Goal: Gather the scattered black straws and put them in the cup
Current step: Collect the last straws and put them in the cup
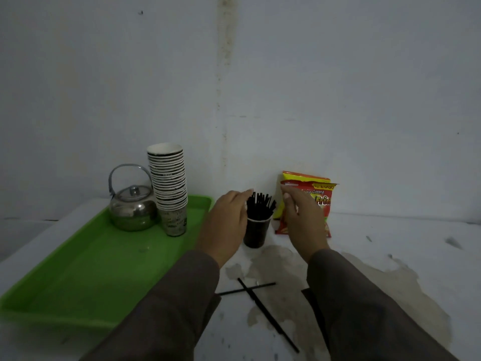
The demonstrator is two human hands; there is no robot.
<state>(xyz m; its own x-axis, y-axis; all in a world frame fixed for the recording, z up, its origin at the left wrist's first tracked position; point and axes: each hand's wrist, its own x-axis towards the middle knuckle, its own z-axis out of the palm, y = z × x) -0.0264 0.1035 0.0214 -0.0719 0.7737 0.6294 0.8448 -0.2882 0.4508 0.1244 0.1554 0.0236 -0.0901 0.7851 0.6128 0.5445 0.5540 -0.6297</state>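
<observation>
Between the open, empty left hand (225,217) and right hand (299,220) stands the cup (256,231) of straws (260,205).

Dim, flat, bluish light; soft focus, faint shadows, wide-angle bending at edges.

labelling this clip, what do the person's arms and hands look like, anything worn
Both arms are in long, loose, dark brownish-grey sleeves reaching the wrists. The left hand and right hand are bare: no gloves, and no rings or watch show.
</observation>
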